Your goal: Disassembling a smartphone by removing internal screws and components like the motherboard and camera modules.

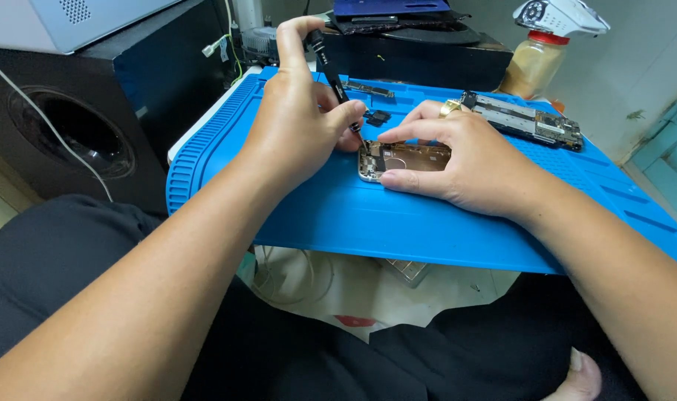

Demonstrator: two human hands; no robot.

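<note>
my left hand [297, 119] is closed around a small black precision screwdriver [332, 74], index fingertip capping its top end, thumb and the other fingers pinching the shaft. the tool leans a little and its tip comes down at the top corner of an opened phone housing [405, 160], pale gold and metal, lying flat on the blue silicone repair mat [398, 223].

my right hand [464, 160] presses on that housing to steady it: thumb along the near edge, index finger stretched across the top towards the screwdriver tip, the other fingers spread over the far side. the hand is clamped on the housing rather than gripping a tool. there is a gold ring [450, 108] on one finger.

just beyond the screwdriver tip a couple of small dark parts [378, 116] lie on the mat. further back to the right rests a long phone circuit board [524, 121], apart from the housing. behind the mat's far right corner stands a bottle of amber liquid [535, 67] with a red collar and a white trigger sprayer; i cannot make out any label on it. to the left sits a black speaker box [78, 126] with a round cone and a white cable across it. my lap in dark clothing [294, 349] is below the mat.
</note>
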